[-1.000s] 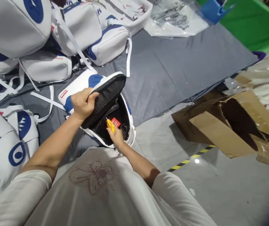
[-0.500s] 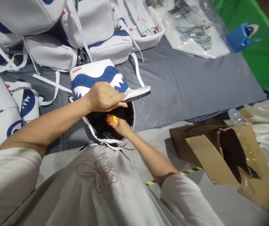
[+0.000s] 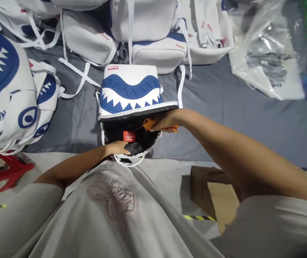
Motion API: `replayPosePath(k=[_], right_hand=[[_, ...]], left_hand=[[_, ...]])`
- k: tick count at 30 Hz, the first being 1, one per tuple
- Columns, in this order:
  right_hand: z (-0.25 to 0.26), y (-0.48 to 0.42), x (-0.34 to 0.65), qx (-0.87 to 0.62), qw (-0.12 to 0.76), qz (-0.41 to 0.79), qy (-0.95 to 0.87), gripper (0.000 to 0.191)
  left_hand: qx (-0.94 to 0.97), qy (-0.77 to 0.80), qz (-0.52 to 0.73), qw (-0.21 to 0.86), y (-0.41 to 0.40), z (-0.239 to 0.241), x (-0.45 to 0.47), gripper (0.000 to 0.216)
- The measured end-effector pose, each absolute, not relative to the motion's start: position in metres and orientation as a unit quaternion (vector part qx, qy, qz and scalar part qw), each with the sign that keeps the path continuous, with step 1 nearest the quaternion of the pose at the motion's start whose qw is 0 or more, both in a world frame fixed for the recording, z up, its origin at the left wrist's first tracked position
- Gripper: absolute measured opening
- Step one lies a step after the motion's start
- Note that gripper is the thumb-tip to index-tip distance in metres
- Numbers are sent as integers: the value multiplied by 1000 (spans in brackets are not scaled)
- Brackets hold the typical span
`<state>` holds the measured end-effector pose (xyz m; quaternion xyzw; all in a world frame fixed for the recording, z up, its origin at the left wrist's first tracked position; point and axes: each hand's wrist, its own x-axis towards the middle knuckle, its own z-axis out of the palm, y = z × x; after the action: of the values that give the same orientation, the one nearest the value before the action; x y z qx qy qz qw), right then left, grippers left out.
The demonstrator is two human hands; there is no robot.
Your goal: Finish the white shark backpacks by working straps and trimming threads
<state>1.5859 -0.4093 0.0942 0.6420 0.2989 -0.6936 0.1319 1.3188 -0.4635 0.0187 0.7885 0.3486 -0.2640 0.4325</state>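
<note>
Orange handheld tool (image 3: 148, 124) gripped in my right hand (image 3: 168, 120), under flap (image 3: 140, 109) of shark-mouth backpack (image 3: 128, 86); left hand (image 3: 118, 147) at rim (image 3: 136, 155), grip unclear.

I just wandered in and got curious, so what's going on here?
A person is handling an open white-and-blue backpack with bare hands. The left hand is at the near edge of the opening, while the right hand holds a small orange tool by the edge of the flap. A red label shows inside. More bags of similar colors lie beyond it and to the left, on a gray cloth.
</note>
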Motion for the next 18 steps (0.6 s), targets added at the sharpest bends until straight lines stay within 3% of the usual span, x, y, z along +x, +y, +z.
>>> replayPosePath(k=[3, 7, 13, 18], right_hand=[[115, -413, 1586, 636, 188, -700, 263, 21], [133, -417, 1589, 630, 227, -692, 269, 16], [132, -416, 1588, 616, 131, -691, 355, 19], [123, -419, 1581, 601, 141, -677, 401, 24]], left_hand=[[773, 339, -298, 446, -451, 1, 1327, 34], [797, 364, -287, 386, -463, 6, 1321, 20], [848, 336, -226, 342, -517, 36, 1309, 27], [852, 360, -183, 333, -535, 40, 1297, 30]])
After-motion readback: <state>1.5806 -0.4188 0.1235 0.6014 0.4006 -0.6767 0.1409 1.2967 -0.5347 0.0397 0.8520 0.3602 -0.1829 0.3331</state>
